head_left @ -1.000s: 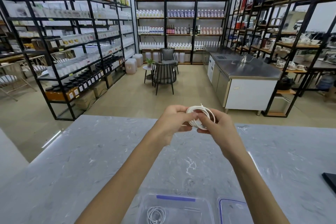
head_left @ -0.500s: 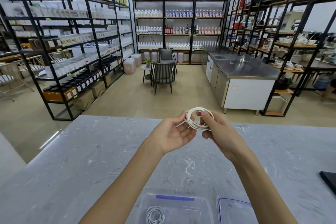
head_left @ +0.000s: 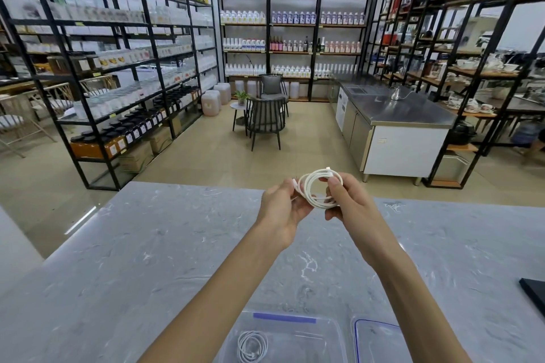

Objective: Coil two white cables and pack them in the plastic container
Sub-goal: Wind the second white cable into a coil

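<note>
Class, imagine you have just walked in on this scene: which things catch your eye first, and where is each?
First, the two hands raised mid-frame over the grey marble counter: the left hand and right hand hold a coiled white cable between them. Near the bottom edge sits a clear plastic container with a second coiled cable already inside.

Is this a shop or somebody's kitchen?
Most likely a shop or showroom. Tall black shelving holds rows of matching bottles, a steel counter stands to the right, and the hands work at a marble counter.
</note>
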`<state>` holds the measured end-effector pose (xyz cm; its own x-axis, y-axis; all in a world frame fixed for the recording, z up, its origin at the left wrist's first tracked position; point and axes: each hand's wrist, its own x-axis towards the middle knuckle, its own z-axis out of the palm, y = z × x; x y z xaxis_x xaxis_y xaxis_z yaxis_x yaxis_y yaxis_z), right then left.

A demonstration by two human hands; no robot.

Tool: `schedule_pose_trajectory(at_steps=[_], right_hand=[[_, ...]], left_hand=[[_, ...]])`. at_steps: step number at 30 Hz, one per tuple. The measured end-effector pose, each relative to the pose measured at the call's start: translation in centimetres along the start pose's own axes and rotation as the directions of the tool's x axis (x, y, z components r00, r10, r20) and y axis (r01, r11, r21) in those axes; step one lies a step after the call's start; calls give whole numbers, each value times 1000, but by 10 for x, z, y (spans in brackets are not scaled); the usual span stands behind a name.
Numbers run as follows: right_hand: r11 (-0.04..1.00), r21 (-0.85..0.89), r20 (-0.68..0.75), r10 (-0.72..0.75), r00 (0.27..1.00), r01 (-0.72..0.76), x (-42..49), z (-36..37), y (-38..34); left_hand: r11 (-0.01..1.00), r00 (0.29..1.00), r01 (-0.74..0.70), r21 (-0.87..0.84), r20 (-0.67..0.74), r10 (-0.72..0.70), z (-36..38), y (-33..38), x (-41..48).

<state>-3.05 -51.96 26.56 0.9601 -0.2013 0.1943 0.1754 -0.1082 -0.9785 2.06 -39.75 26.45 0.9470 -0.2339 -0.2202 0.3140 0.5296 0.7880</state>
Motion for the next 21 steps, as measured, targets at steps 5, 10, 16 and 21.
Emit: schedule_pose_trajectory(at_steps=[5,10,16,21], right_hand=[[999,-30,-30,28,999,-29,1,-1,3],[995,-86,-155,42,987,-56,5,8,5],[999,-39,-321,-3,947,-10,10,22,5],[996,89,-377,20,926,15,11,23,6]], left_hand=[[913,952,-282,295,-32,304,3,2,-2],[726,884,-454,517,163,437,9,-12,-11],[773,896,-444,454,196,399,14,-24,-20],[837,927,-374,400,158,339,13,-19,-14]])
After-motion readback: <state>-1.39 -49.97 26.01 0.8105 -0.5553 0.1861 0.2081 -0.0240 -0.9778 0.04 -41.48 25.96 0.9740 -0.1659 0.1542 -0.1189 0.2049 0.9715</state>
